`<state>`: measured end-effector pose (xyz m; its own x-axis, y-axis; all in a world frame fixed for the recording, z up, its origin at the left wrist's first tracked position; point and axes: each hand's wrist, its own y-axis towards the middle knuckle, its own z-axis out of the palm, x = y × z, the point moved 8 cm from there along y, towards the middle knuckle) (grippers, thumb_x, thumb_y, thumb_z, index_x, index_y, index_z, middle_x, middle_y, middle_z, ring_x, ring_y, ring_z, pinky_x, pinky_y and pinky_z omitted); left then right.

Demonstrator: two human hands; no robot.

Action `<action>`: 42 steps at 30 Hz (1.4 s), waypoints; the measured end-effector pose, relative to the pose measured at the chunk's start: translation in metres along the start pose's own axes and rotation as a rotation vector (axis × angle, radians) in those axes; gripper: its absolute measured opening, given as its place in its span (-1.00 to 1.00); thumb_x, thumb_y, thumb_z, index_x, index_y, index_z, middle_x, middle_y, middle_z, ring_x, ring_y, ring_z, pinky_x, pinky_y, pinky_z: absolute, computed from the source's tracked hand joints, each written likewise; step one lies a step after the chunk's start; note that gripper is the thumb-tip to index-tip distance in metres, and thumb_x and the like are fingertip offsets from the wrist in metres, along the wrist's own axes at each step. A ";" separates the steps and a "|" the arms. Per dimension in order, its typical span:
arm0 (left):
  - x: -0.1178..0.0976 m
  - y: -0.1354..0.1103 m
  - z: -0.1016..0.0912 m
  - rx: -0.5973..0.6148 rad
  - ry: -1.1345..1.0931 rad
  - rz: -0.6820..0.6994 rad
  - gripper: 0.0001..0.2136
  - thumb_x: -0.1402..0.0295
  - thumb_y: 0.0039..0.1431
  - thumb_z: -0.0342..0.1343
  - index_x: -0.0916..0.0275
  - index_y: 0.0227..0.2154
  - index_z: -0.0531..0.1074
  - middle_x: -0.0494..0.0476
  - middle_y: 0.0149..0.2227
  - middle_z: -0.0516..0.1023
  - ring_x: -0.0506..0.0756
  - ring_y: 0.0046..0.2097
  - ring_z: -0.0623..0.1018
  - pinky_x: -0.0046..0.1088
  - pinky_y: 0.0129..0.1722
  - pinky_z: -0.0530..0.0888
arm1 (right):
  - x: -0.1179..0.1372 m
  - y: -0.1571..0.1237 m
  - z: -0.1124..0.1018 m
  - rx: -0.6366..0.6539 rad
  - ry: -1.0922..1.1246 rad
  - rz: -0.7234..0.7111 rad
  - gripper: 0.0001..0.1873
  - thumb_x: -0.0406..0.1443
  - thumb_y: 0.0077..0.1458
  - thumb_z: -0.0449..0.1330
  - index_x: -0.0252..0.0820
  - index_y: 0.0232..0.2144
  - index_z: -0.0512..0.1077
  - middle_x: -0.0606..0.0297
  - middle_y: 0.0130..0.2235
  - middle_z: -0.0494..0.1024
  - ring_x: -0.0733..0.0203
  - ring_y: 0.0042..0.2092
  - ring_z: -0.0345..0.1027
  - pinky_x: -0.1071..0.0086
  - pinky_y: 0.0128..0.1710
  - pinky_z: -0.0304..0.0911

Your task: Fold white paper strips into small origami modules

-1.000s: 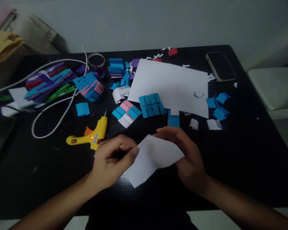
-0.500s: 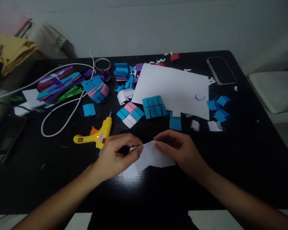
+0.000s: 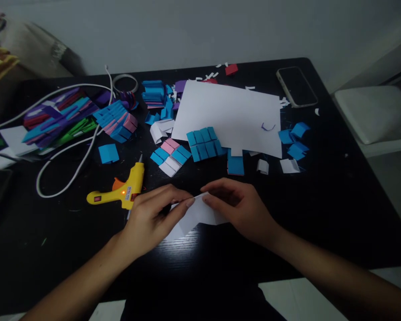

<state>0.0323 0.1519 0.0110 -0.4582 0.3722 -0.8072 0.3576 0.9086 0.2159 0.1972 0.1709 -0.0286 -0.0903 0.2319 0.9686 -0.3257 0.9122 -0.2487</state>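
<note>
A creased strip of white paper is held up between my two hands, near the front of the black table. My left hand pinches its upper edge between thumb and fingers. On the other side, my right hand grips the same edge a short way off, covering the strip's right end. Just beyond my left hand lies a yellow glue gun with an orange light lit. Past my hands are a blue folded-paper block and a diamond of pink, blue and white folded pieces.
A large white sheet lies at the back centre, with paper scraps around it. Bundles of coloured strips and a looped white cable occupy the left. A phone rests at the back right, beyond loose blue pieces.
The view has shifted and turned slightly, so the table things appear further left and mostly higher. Both hands keep hold of the white paper, with their fingers nearly unchanged.
</note>
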 end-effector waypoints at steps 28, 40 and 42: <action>0.014 0.001 0.000 -0.011 -0.025 -0.167 -0.92 0.35 0.29 0.22 0.23 -0.26 0.57 -0.01 -0.47 0.59 -0.04 -0.49 0.53 -0.59 -0.53 0.42 | 0.008 -0.002 -0.009 -0.080 -0.038 -0.045 -0.89 -0.21 0.14 0.39 -0.10 -0.35 0.64 0.33 -0.36 0.66 0.23 -0.31 0.54 0.38 -0.30 0.45; 0.025 -0.003 -0.004 -0.067 -0.128 -0.266 -0.89 0.30 0.28 0.25 0.19 -0.22 0.62 0.02 -0.38 0.69 -0.02 -0.42 0.61 -0.61 -0.47 0.50 | 0.004 -0.001 -0.010 -0.098 -0.009 -0.038 -0.90 -0.23 0.18 0.36 -0.13 -0.33 0.59 0.33 -0.34 0.63 0.26 -0.28 0.52 0.42 -0.29 0.42; 0.027 -0.004 -0.003 -0.061 -0.146 -0.295 -0.87 0.29 0.28 0.25 0.19 -0.20 0.62 0.03 -0.37 0.70 -0.01 -0.40 0.63 -0.60 -0.45 0.51 | 0.004 -0.001 -0.009 -0.099 -0.005 -0.031 -0.90 -0.23 0.19 0.35 -0.13 -0.32 0.59 0.34 -0.32 0.63 0.27 -0.27 0.51 0.44 -0.28 0.41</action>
<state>0.0161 0.1584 -0.0101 -0.4115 0.0641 -0.9092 0.1759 0.9844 -0.0102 0.2059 0.1737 -0.0248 -0.0868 0.2015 0.9756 -0.2341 0.9478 -0.2166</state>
